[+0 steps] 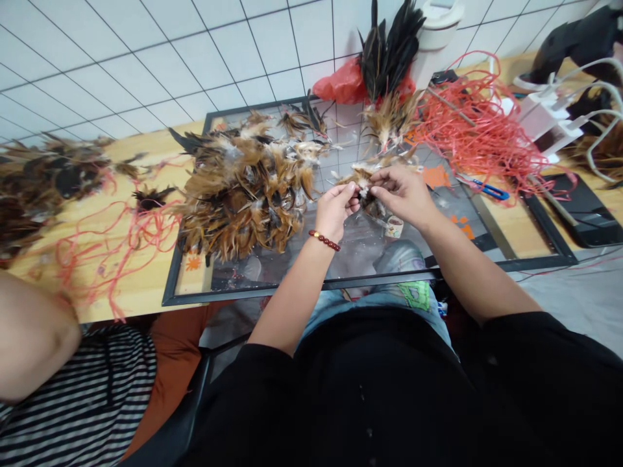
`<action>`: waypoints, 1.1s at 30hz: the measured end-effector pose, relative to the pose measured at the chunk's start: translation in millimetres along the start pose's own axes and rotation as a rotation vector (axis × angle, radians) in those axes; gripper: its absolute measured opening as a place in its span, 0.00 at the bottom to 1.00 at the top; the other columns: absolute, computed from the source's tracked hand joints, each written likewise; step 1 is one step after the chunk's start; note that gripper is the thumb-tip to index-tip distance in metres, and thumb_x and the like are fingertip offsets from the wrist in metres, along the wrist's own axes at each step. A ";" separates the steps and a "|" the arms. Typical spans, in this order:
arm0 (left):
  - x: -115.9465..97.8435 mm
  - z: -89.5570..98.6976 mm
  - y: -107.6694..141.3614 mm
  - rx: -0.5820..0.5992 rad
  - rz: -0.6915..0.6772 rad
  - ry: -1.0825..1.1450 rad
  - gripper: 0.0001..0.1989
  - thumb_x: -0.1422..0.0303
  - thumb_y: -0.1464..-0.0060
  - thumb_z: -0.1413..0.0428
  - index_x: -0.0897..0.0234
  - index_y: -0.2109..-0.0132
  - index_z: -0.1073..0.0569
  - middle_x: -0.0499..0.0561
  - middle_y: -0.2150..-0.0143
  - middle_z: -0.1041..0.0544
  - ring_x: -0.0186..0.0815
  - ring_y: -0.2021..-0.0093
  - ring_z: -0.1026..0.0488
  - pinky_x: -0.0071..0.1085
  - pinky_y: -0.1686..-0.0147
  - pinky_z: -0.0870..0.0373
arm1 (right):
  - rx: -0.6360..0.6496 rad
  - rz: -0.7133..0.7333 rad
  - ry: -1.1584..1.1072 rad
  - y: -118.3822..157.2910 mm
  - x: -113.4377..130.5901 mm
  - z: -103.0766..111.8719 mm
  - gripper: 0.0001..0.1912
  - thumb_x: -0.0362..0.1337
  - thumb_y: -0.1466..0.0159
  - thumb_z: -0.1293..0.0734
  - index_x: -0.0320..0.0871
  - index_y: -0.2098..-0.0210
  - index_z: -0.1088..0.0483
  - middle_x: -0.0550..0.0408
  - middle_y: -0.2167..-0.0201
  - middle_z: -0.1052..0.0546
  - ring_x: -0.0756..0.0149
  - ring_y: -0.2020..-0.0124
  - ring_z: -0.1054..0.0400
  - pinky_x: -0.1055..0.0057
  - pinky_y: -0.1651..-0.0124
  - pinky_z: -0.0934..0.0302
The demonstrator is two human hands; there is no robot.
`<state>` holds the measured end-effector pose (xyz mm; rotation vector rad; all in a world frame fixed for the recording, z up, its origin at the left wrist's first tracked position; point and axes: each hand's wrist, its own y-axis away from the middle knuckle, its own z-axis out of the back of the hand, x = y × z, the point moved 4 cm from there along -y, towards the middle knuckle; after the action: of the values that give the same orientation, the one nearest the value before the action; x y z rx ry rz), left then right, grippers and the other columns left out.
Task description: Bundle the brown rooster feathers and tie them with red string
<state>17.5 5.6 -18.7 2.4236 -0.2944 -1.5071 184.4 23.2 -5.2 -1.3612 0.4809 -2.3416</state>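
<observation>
Between my two hands is a small bunch of brown and white feathers (363, 176), held above the glass tabletop. My left hand (337, 206), with a beaded bracelet at the wrist, pinches the near end of the bunch between thumb and fingers. From the other side, my right hand (403, 193) is closed with thumb and fingertips at the same feathers; its exact grip is partly hidden. A small roll of tape (394, 226) lies just below my right hand. To the left spreads a large pile of brown feathers (248, 194).
Tangled pink plastic string (479, 123) lies at the right, beside a blue cutter (489, 189) and a dark tablet (591, 211). Long black feathers (389, 48) stand by a red bag (341, 82) at the back. A co-worker's arm (34, 337) is at the left.
</observation>
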 end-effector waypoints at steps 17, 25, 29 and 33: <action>-9.4 -6.2 4.9 -0.007 -0.278 -0.062 0.10 0.65 0.50 0.29 0.63 0.69 0.23 0.43 0.74 0.22 0.22 0.76 0.32 0.21 0.73 0.35 | 0.115 0.035 -0.092 0.1 18.1 0.3 0.15 0.49 0.37 0.28 0.44 0.71 0.24 0.54 0.72 0.23 0.66 0.70 0.32 0.66 0.63 0.37; -8.1 -15.6 15.1 0.070 -0.113 -0.069 0.13 0.66 0.51 0.29 0.65 0.67 0.25 0.44 0.74 0.21 0.19 0.81 0.36 0.19 0.81 0.44 | 0.007 0.066 -0.077 0.7 26.8 5.4 0.07 0.39 0.41 0.29 0.44 0.74 0.27 0.56 0.75 0.25 0.68 0.73 0.35 0.68 0.66 0.41; -12.7 -11.9 14.6 -0.015 -0.048 0.044 0.17 0.72 0.59 0.27 0.65 0.68 0.28 0.43 0.79 0.23 0.19 0.84 0.37 0.17 0.84 0.49 | -0.013 0.175 -0.058 2.1 38.5 5.2 0.07 0.37 0.39 0.32 0.45 0.74 0.27 0.57 0.76 0.26 0.68 0.74 0.35 0.68 0.67 0.40; -18.1 -11.6 14.0 0.019 -0.038 0.122 0.18 0.73 0.66 0.26 0.66 0.71 0.28 0.44 0.79 0.23 0.19 0.84 0.39 0.17 0.85 0.52 | -0.057 0.116 -0.028 1.0 36.9 4.8 0.07 0.37 0.39 0.32 0.45 0.74 0.28 0.57 0.76 0.25 0.69 0.74 0.35 0.69 0.67 0.40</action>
<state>19.6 -0.5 6.1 2.5368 -0.2399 -1.3703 172.0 3.7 24.1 -1.3518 0.6066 -2.2287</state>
